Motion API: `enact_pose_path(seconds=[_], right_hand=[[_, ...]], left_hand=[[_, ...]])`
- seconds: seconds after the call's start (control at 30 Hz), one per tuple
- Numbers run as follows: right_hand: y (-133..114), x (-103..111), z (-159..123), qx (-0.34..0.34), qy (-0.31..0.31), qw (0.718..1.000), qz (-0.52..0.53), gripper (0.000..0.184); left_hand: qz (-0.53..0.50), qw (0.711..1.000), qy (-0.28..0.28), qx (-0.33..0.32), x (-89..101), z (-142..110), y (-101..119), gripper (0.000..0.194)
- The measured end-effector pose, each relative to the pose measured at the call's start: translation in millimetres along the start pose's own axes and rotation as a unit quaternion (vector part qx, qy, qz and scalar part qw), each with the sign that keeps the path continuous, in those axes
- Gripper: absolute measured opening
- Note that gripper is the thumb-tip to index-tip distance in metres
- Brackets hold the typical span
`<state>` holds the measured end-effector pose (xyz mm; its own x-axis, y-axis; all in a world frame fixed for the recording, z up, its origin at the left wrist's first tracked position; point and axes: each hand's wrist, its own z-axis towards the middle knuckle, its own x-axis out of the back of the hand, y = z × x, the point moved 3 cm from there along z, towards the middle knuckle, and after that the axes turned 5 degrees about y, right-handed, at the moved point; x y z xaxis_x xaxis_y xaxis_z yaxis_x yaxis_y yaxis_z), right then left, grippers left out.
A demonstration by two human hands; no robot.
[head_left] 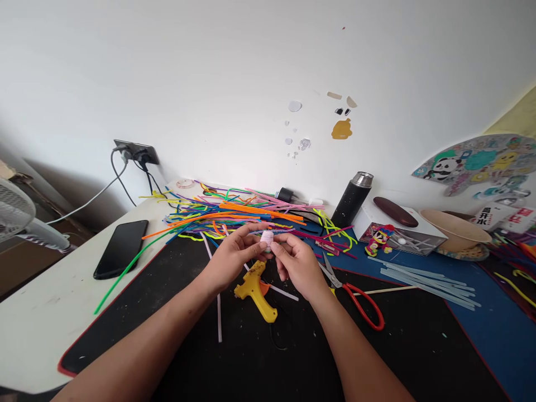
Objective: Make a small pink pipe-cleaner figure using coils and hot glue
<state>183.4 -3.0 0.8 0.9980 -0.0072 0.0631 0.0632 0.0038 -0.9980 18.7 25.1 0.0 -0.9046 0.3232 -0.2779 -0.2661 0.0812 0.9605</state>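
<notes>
Nearest, a black mat [234, 363] with red edging covers the middle of the white table [42, 312], flecked with small scraps. A yellow glue gun [260, 298] lies on it, just below the hands. Above the gun, the left hand [230, 257] and right hand [299, 262] both pinch a small pale pink coil [267, 238] between their fingertips, holding it up off the mat. To the right lie open scissors [334, 280] with red handles; to the left, a dark phone [121, 248] (a green stem lies along its edge).

Farther back, fuzzy stems [238, 212] sprawl in a tangle of orange, blue, pink and yellow. Translucent sticks [435, 286] fan out on a blue surface [473, 321], near a colourful figurine [379, 240], a white box [371, 216], a black flask [352, 202] and a tan bowl [456, 226].

Beyond, the white wall [209, 84] carries stickers [342, 129] and a socket [136, 152] with plugged-in cables; a white fan [14, 209] stands at far left.
</notes>
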Motion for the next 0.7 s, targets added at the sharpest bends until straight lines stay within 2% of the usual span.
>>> enact_pose_path(seconds=[0.1,0.37,0.7], right_hand=[[1.5,-0.6,-0.1,0.001,-0.004,1.0,0.006,0.04],[1.8,3.2,0.8,0.005,0.001,1.0,0.017,0.042],[1.3,-0.6,-1.4,-0.005,-0.018,1.0,0.013,0.042]], left_hand=[[-0.014,1.0,-0.004,0.014,-0.2,0.1,-1.6,0.049],[-0.065,0.996,-0.037,0.054,0.2,0.8,-1.6,0.052],[-0.05,0.998,-0.009,0.042,2.7,3.0,-3.3,0.047]])
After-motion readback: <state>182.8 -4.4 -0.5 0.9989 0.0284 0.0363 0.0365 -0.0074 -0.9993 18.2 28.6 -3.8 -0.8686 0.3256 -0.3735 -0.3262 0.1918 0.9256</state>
